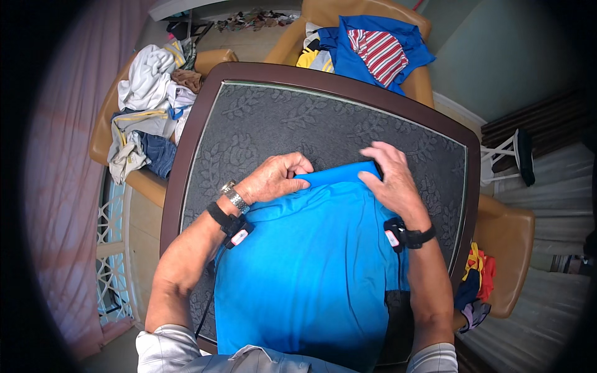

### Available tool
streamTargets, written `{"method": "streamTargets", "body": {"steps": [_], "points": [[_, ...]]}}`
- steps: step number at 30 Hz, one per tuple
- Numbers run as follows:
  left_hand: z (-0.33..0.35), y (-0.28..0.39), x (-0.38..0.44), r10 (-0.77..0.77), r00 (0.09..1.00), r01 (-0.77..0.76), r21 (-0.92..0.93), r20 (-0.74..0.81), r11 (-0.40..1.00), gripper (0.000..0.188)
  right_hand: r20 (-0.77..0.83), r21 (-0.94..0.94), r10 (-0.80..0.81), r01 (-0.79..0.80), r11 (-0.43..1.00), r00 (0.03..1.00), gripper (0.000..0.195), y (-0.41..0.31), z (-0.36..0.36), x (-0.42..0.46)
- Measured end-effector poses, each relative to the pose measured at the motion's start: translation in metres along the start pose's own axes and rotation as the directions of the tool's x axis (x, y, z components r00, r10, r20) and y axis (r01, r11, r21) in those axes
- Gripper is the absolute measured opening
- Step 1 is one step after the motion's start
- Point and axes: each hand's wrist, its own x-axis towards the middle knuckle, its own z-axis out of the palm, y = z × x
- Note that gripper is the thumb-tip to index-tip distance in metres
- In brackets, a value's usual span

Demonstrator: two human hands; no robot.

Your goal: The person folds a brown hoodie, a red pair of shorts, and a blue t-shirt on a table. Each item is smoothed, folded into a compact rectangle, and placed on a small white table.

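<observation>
A bright blue knit shirt [303, 261] lies spread on the table, its hem towards me and its folded collar [338, 174] at the far end. At the collar's left end, my left hand [275, 177] pinches the fabric between thumb and fingers. My right hand [389, 177] is at the other end of the collar, thumb against the cloth and fingers spread above the table. Small creases run across the shirt just below the collar. Each wrist carries a black strap with a small cabled device, and the left one also a metal watch [235, 196].
The dark table [322, 112] has a leaf-patterned top and a brown rim. Heaped clothes [149, 112] fill a tan armchair on the left. Behind the table another armchair holds a blue garment [387, 51] with red stripes. More clothes [478, 279] lie on a chair at right.
</observation>
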Motion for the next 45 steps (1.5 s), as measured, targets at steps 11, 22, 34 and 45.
{"method": "streamTargets", "body": {"steps": [11,22,34,45], "points": [[-0.037,0.022,-0.002,-0.176,0.93,0.244,-0.183,0.321,0.952,0.042,-0.005,0.064,-0.068,0.068,0.996,0.998,0.017,0.003,0.008,0.026],[-0.055,-0.01,0.011,0.048,0.998,-0.05,0.069,0.041,0.996,0.028,0.02,0.197,0.05,-0.053,0.979,0.999,0.019,-0.001,0.011,0.034],[-0.064,-0.015,0.015,-0.273,0.961,0.264,-0.154,-0.044,0.952,0.019,-0.121,0.23,0.226,-0.194,0.954,0.967,0.043,0.027,0.008,-0.004],[-0.023,-0.014,-0.066,0.21,0.962,-0.052,0.634,-0.177,0.771,0.026,-0.274,-0.028,0.222,-0.238,0.971,0.936,0.007,0.055,0.003,-0.102]]}}
